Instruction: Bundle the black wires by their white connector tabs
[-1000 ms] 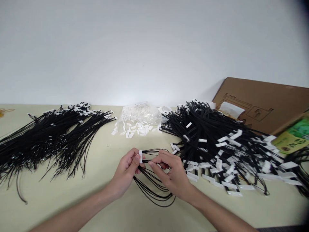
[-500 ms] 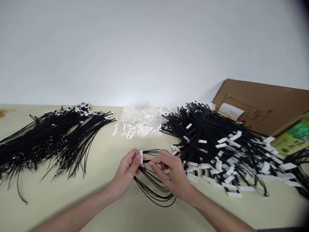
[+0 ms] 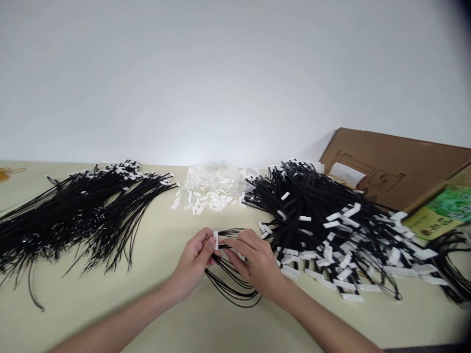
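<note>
Near the middle of the table, my left hand (image 3: 196,255) pinches a white connector housing (image 3: 216,240) between thumb and fingers. Several thin black wires (image 3: 235,299) curve out of the hold and loop below and to the right. More wires run from the housing's right side towards my right hand (image 3: 259,260), which is closed around them just beside the housing. Its fingertips partly hide the wires, so the exact grip on single strands does not show.
Bundles of black wires (image 3: 69,215) with white ends lie at left. Behind my hands, a clear plastic bag (image 3: 221,176) sits by loose white housings (image 3: 217,202). A large pile of assembled wires (image 3: 305,196) lies right, before a cardboard box (image 3: 390,166) and a green-yellow packet (image 3: 441,211).
My right hand's fingers have shifted slightly and curl more over the wires near the housing. My left hand keeps its hold. The view has moved a little.
</note>
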The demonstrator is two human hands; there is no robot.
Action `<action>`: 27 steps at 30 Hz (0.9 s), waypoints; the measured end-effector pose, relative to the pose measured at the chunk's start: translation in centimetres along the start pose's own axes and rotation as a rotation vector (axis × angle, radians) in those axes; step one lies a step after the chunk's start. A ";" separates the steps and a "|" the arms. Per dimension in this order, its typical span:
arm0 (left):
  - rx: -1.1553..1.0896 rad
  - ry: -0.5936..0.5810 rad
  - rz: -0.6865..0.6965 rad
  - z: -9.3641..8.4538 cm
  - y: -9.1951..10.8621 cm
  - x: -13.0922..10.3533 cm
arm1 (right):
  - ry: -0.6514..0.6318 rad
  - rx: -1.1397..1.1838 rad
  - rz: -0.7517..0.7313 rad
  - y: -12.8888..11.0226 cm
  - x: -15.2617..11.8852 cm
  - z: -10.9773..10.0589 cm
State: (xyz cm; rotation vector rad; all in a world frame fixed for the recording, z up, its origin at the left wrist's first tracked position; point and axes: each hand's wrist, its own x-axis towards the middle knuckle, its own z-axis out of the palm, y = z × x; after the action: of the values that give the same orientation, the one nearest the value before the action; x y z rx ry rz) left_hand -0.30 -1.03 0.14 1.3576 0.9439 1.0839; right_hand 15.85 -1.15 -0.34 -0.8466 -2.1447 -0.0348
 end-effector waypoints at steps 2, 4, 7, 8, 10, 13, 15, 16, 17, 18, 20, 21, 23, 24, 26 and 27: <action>-0.010 -0.010 -0.006 0.1 0.1 -0.1 | -0.003 -0.038 -0.007 0.1 0.1 0.0; -0.027 -0.018 -0.012 0.1 0.2 -0.2 | 0.002 -0.050 0.000 0.2 0.1 0.0; -0.034 -0.023 -0.011 0.3 0.4 -0.4 | 0.025 -0.040 -0.001 0.1 0.1 0.0; -0.035 -0.025 -0.008 0.3 0.5 -0.4 | 0.032 -0.039 -0.007 0.1 0.1 0.0; -0.041 -0.034 -0.005 0.3 0.6 -0.5 | 0.057 -0.040 -0.016 0.1 0.1 -0.1; -0.061 -0.028 -0.004 0.2 0.7 -0.5 | 0.130 -0.027 0.004 0.0 0.1 -0.4; -0.079 -0.003 -0.003 0.2 0.7 -0.4 | 0.190 -0.007 0.021 -0.1 0.2 -0.7; -0.089 0.011 -0.002 0.1 0.7 -0.3 | 0.219 0.005 0.028 -0.1 0.3 -0.9; -0.099 0.023 -0.002 0.1 0.7 -0.3 | 0.247 0.016 0.035 -0.2 0.3 -1.0; -0.109 0.037 -0.004 0.1 0.7 -0.2 | 0.270 0.025 0.045 -0.2 0.4 -1.1; -0.135 0.068 -0.020 0.1 0.6 -0.1 | 0.301 0.039 0.062 -0.3 0.4 -1.2; -0.150 0.085 -0.033 0.0 0.6 0.0 | 0.311 0.045 0.068 -0.4 0.3 -1.3; -0.182 0.119 -0.059 0.0 0.5 0.0 | 0.322 0.054 0.073 -0.5 0.3 -1.3; -0.195 0.130 -0.070 0.0 0.6 0.0 | 0.325 0.060 0.076 -0.5 0.3 -1.3; -0.211 0.139 -0.082 0.0 0.7 0.0 | 0.322 0.071 0.082 -0.5 0.3 -1.3; -0.217 0.134 -0.084 0.0 0.8 -0.1 | 0.319 0.075 0.085 -0.5 0.3 -1.3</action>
State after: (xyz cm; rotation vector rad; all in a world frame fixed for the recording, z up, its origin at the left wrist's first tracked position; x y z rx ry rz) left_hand -0.38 -1.18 0.94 1.0708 0.9423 1.1875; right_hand 16.28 -1.78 0.84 -0.8278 -1.8000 -0.0420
